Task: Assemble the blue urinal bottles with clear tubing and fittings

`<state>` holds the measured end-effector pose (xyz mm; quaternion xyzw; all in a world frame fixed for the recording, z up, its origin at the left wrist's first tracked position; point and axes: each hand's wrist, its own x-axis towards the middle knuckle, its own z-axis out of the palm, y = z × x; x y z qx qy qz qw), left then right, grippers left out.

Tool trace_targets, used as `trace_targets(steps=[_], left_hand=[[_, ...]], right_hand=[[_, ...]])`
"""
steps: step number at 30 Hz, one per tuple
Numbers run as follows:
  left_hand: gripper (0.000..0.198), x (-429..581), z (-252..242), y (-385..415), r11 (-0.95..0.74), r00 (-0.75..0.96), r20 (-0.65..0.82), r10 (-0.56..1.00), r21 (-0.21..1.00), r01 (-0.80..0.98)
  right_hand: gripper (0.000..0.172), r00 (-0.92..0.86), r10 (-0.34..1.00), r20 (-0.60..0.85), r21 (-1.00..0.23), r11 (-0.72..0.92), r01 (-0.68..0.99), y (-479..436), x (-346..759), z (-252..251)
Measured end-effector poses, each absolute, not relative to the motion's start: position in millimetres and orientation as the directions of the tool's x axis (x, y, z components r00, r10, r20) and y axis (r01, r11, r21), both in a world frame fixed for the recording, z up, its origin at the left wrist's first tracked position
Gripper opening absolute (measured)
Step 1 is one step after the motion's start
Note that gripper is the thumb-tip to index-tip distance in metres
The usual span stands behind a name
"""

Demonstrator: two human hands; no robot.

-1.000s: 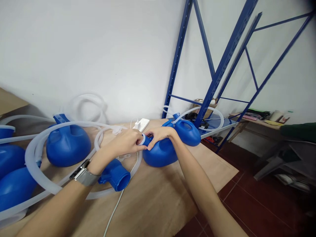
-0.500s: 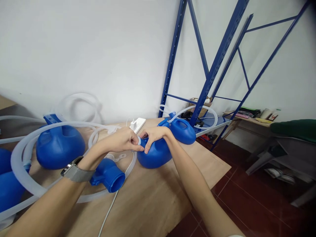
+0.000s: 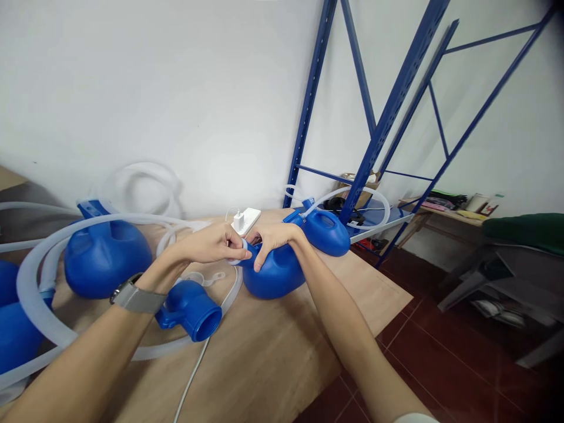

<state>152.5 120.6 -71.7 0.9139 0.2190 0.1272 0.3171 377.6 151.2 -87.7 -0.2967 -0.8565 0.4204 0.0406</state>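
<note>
On the light wooden tabletop (image 3: 273,352), a rounded blue plastic jug (image 3: 273,273) lies centre — a blue plastic pipe elbow (image 3: 191,305) left of it, a second blue plastic jug (image 3: 326,232) behind-right.

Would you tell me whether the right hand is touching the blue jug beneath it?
Touching. The head view shows the right hand resting on the blue jug, its fingers pressed against the jug's neck.

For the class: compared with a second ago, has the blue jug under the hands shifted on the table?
No. The jug still lies just in front of the charger, as before; only the view swung.
</note>
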Motion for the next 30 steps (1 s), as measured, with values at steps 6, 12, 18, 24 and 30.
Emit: trace_targets(steps=[6,12,18,24,30], left_hand=[[0.042,153,-79,115,-0.756,0.758,0.184,0.626,0.384,0.531],[0.043,162,-91,119,-0.647,0.625,0.241,0.742,0.498,0.577],[0.050,163,-91,125,-0.580,0.697,0.154,0.700,0.692,0.429],[0.045,159,-85,124,-0.510,0.737,0.085,0.671,0.773,0.376],[0.044,158,-82,124,-0.511,0.748,0.074,0.660,0.773,0.375]], right_hand=[[0.045,-0.796,0.586,-0.153,-0.715,0.490,0.498,155,380,-90],[0.045,-0.761,0.637,-0.121,-0.712,0.479,0.513,162,382,-92],[0.044,-0.784,0.608,-0.127,-0.699,0.506,0.506,161,383,-95],[0.045,-0.799,0.584,-0.142,-0.715,0.498,0.491,157,383,-93],[0.044,-0.799,0.584,-0.143,-0.726,0.487,0.486,156,381,-92]])
